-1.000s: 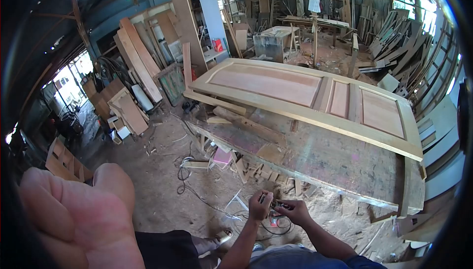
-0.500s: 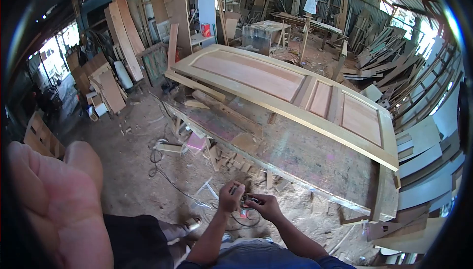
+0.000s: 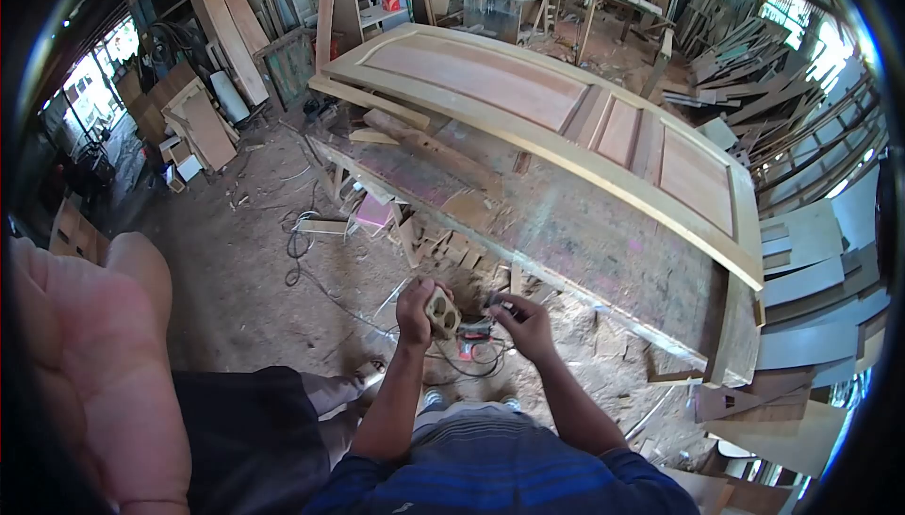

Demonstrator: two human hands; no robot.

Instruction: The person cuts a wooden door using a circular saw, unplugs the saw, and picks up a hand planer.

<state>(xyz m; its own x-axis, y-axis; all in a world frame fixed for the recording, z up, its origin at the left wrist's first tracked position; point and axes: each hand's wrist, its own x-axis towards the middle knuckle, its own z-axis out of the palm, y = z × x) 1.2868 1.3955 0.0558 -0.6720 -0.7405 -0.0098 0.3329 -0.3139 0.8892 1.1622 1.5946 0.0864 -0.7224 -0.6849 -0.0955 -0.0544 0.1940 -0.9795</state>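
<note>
My left hand (image 3: 413, 315) is wrapped round a small pale block with round dark holes (image 3: 441, 314), held up in front of my body. Close by, my right hand (image 3: 526, 328) has its thumb and fingers pinched on a small dark piece (image 3: 500, 304), too small to name. The two hands are a short way apart. Below and between them, a red and black power tool (image 3: 474, 333) lies on the ground with its cord. A panelled wooden door (image 3: 556, 152) lies on the workbench (image 3: 603, 261) in front of me.
Another person's hand (image 3: 94, 364) looms large at the left, with dark clothing (image 3: 245, 435) below. A loose cable (image 3: 330, 296) trails over the dusty floor. Wood offcuts (image 3: 452, 251) lie by the bench, and stacked boards (image 3: 801, 312) stand at the right.
My hands have moved apart, and the holed block now shows its face in my left hand. My view has tilted down, so the door and bench sit higher.
</note>
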